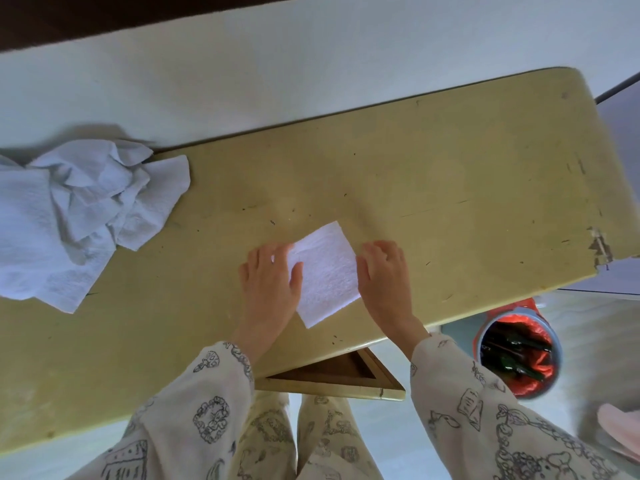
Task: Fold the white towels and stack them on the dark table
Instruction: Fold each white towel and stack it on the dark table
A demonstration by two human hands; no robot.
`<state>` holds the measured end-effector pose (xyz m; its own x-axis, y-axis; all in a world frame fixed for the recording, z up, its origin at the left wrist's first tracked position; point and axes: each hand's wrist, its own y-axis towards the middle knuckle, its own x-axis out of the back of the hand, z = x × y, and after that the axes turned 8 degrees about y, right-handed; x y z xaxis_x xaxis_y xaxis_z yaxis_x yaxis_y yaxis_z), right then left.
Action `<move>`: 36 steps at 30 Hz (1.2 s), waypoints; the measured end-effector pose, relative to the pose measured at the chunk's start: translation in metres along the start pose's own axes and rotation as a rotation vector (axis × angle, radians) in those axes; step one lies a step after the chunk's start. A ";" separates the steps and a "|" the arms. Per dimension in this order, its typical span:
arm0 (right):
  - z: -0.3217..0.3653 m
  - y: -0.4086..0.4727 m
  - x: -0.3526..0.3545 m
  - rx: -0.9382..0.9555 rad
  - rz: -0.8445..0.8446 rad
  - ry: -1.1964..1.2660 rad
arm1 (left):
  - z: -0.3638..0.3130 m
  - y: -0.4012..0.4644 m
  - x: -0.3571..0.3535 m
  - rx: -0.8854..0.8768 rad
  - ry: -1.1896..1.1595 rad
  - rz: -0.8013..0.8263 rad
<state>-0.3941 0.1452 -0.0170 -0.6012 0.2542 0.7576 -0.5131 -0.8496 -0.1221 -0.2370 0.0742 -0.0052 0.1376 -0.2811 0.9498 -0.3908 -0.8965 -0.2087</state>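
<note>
Left hand (268,284) flat, fingers straight, pressing folded towel (325,273) on yellow desk (450,188); right hand (382,271) likewise on towel's right edge; crumpled towels (76,213) far left.

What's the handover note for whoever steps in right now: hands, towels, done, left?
Left hand: flat on the left edge of the folded white towel, no grip.
Right hand: flat on its right edge, no grip.
The towel lies as a small rectangle near the front edge of the yellowish table.
Unfolded white towels sit crumpled at the table's left end.
Done: one towel looks folded.
Left: move it to the stack, fold the pile. No dark table or stack in view.
</note>
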 end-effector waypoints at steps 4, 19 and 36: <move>0.001 0.001 -0.005 -0.082 0.056 0.099 | -0.009 0.027 0.002 0.148 -0.081 0.104; 0.010 -0.009 -0.001 -0.139 0.188 -0.078 | -0.015 0.034 0.010 0.224 -0.327 0.566; 0.128 -0.001 0.047 0.255 0.890 0.041 | 0.051 -0.072 0.129 0.152 -0.750 0.369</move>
<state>-0.3438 0.0988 0.1007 -0.7327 -0.5288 0.4285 0.2955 -0.8143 -0.4996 -0.1445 0.0850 0.1199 0.6135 -0.6688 0.4199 -0.4097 -0.7241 -0.5548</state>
